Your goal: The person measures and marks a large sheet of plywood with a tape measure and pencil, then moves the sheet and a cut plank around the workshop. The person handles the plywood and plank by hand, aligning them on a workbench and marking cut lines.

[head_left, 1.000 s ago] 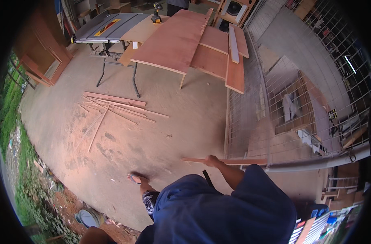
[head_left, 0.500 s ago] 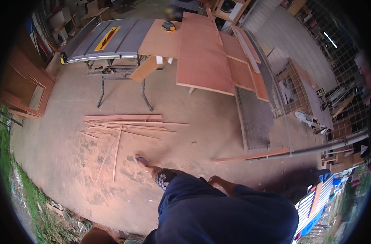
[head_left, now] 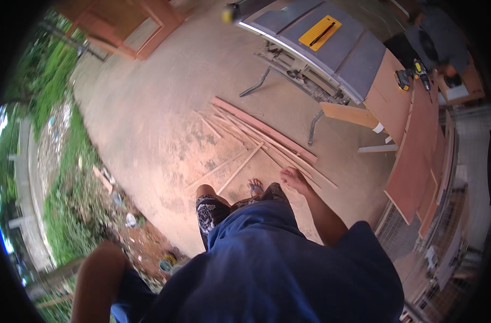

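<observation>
Got the right hand [head_left: 294,178] near the strips [head_left: 240,168], with loosely curled, seemingly empty fingers [head_left: 286,175]. Can't tell about the left hand, out of view. Seeing those strips on the floor [head_left: 138,102] by the saw [head_left: 334,60], probably as offcuts, down there to free its top.

Wood strips [head_left: 240,168] lie before the table saw [head_left: 330,56] (boards [head_left: 423,145] rightward).

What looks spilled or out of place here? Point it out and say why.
Thin, reddish-brown wooden strips lie crisscrossed on the grey-brown concrete floor beside the person's sandalled foot, rather than stacked neatly. Pale orange powder, probably sawdust, is spread around them, with dark scuffed patches. Nothing looks clearly broken.
</observation>
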The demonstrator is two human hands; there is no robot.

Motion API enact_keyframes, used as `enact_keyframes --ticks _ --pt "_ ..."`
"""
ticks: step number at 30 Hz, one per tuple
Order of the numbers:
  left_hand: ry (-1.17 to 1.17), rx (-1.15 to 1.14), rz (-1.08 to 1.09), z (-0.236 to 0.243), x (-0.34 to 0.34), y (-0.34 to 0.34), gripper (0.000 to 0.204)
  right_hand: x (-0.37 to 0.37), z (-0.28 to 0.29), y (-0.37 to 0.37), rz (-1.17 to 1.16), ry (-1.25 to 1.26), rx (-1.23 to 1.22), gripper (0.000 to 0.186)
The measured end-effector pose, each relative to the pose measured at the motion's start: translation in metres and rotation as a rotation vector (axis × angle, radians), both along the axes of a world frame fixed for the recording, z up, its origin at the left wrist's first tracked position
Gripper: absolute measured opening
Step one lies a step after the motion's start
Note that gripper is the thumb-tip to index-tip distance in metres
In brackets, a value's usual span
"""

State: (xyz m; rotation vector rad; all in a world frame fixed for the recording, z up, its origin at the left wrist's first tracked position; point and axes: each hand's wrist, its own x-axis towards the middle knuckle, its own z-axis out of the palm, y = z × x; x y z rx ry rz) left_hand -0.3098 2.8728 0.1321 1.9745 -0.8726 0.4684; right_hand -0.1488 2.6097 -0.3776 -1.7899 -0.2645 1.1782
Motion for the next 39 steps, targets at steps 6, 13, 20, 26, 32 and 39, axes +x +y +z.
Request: enact_keyframes --ticks 6,13,20,26,32,39 --pt "0.487 0.149 0.103 -0.162 0.08 0.145 0.033 0.059 -0.006 0.149 -0.064 -0.4 -0.101 0.024" --pt "1.042 0.569 0.303 -0.42 0.01 0.497 0.035 -0.004 -0.104 0.256 -0.291 -0.348 -0.521 0.038" --pt "1.284 0.743 0.253 -0.482 0.053 0.696 0.043 -0.267 -0.044 0.191 -0.808 0.068 -1.255 0.059" --pt "0.768 0.711 -0.178 -0.499 0.267 0.46 0.068 -0.403 -0.003 0.17 -1.366 0.393 -1.064 0.041" --pt "0.388 0.843 -0.75 -0.342 0.303 0.1 0.049 -0.518 -0.077 0.252 -1.954 0.251 0.425 0.056" --pt "0.319 0.714 -1.077 -0.249 0.178 -0.153 0.037 -0.564 -0.022 0.159 -1.686 0.308 -0.23 0.033"
